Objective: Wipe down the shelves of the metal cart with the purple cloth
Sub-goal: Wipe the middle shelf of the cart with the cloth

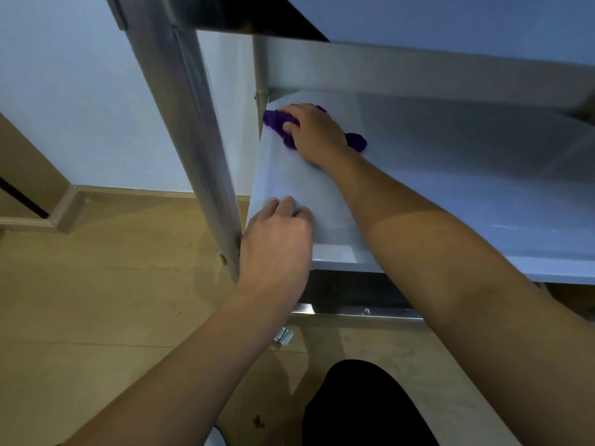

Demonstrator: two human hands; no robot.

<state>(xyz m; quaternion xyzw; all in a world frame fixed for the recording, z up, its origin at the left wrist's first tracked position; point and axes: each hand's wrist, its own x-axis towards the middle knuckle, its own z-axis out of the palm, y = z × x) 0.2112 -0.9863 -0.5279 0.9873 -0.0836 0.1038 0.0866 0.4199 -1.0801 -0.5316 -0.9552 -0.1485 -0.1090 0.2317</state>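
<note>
The metal cart's lower shelf point(450, 175) is a pale steel sheet that fills the right half of the view. The purple cloth point(276, 120) lies bunched in the shelf's far left corner. My right hand point(315, 133) presses down on it with fingers closed around the fabric. A second lobe of the cloth pokes out to the right of my wrist. My left hand point(277, 239) grips the shelf's near left corner, fingers curled over its edge beside the cart's upright post point(199, 140).
Another shelf of the cart point(418, 66) hangs directly above the one I touch and leaves a low gap. A caster bracket point(284, 336) sits below the near corner. Wooden floor and a pale wall lie to the left. My dark-clad knee point(363, 407) is at the bottom.
</note>
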